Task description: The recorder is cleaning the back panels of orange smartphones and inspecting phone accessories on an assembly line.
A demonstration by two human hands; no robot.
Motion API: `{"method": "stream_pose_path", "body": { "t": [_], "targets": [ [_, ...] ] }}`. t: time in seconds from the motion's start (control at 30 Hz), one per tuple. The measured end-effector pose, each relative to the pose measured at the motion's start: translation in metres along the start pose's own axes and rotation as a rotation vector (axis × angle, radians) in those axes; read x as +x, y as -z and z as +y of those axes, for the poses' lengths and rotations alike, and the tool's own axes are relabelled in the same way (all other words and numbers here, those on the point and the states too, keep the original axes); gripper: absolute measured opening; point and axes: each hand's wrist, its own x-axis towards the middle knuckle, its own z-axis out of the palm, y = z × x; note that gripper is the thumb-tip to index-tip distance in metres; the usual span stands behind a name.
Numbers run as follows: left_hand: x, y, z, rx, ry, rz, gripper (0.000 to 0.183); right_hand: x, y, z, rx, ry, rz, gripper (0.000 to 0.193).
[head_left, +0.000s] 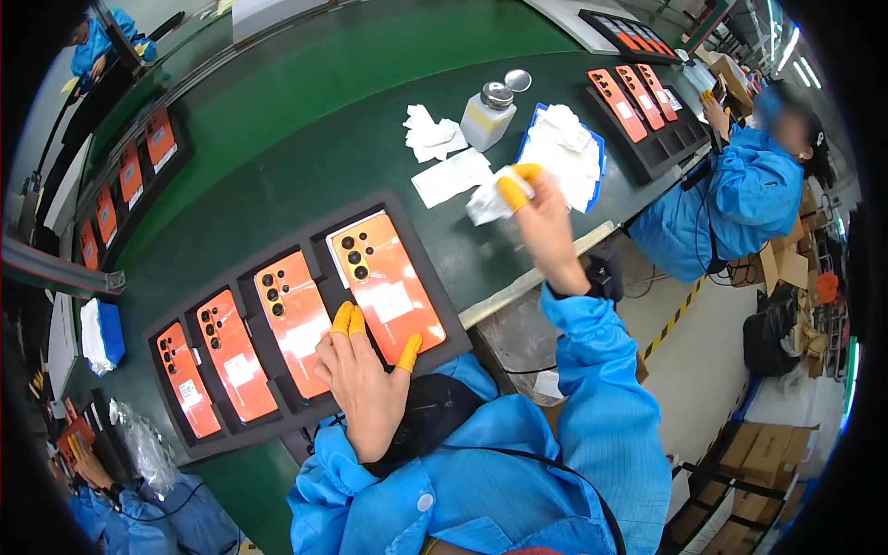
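A dark foam tray (314,413) holds several orange smartphones in a row, backs up, with camera lenses toward the far side. My left hand (368,393), with yellow finger cots, rests over the tray. Its thumb touches the lower part of the rightmost smartphone (387,287), and two fingers lie by that phone's left edge, near the neighbouring smartphone (294,324). Off to the right, my right hand (546,222), also in yellow finger cots, pinches a white wipe (495,199). That wipe hangs beside a blue tray (598,171) heaped with white wipes (561,148).
A pump bottle (487,118) stands behind a folded wipe (452,178) and a crumpled wipe (431,134). More phone trays stand at the right (659,157) and left (148,199). A co-worker (740,199) sits at right; another person's hand (90,465) shows lower left.
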Motion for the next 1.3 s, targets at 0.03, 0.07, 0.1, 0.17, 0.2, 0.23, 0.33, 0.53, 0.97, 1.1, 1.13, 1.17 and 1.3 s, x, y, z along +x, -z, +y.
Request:
{"method": "stream_pose_path", "body": {
  "t": [0.03, 0.07, 0.1, 0.17, 0.2, 0.23, 0.33, 0.53, 0.97, 1.1, 1.13, 1.17, 1.3],
  "targets": [
    [0.001, 0.001, 0.000, 0.000, 0.002, -0.003, 0.063, 0.009, 0.007, -0.003, 0.011, 0.092, 0.007, 0.016],
    [0.003, 0.001, 0.001, -0.062, 0.030, -0.020, 0.065, 0.019, 0.009, -0.009, 0.012, 0.189, 0.069, 0.015],
    [0.004, 0.002, 0.000, -0.123, 0.057, -0.036, 0.068, 0.031, 0.016, -0.014, -0.226, 0.285, 0.113, 0.016],
    [0.003, 0.002, 0.001, -0.188, 0.064, 0.020, 0.069, 0.053, 0.018, -0.022, -0.457, 0.386, 0.158, 0.016],
    [0.003, 0.000, 0.003, -0.261, 0.067, 0.073, 0.070, 0.063, 0.019, -0.025, -0.688, 0.537, 0.211, 0.017],
    [0.003, 0.002, 0.006, -0.356, 0.080, 0.034, 0.069, 0.071, 0.019, -0.028, -0.919, 0.688, 0.266, 0.017],
    [0.000, -0.001, 0.007, -0.430, 0.072, 0.007, 0.064, 0.092, 0.024, -0.021, -1.147, 0.847, 0.286, 0.016],
    [-0.004, 0.013, -0.003, -0.473, 0.054, 0.158, 0.045, 0.103, 0.018, -0.011, -1.299, 1.013, 0.202, 0.013],
    [0.029, -0.008, 0.002, -0.026, -0.069, 0.348, 0.022, 0.096, 0.006, -0.006, -1.399, 0.904, 0.156, 0.017],
    [0.028, -0.009, -0.005, -0.139, 0.007, 0.273, 0.015, 0.073, -0.006, -0.018, -1.086, 0.994, 0.112, 0.029],
    [0.027, -0.011, -0.007, -0.142, 0.000, 0.262, 0.014, 0.057, -0.010, -0.027, -0.997, 0.993, 0.092, 0.036],
    [0.029, -0.013, -0.008, -0.175, 0.005, 0.292, 0.015, 0.042, -0.016, -0.026, -0.941, 1.007, 0.050, 0.044],
    [0.029, -0.012, -0.007, -0.214, -0.025, 0.320, 0.016, -0.007, -0.048, -0.030, -0.696, 1.283, -0.358, 0.039]
  ]
}}
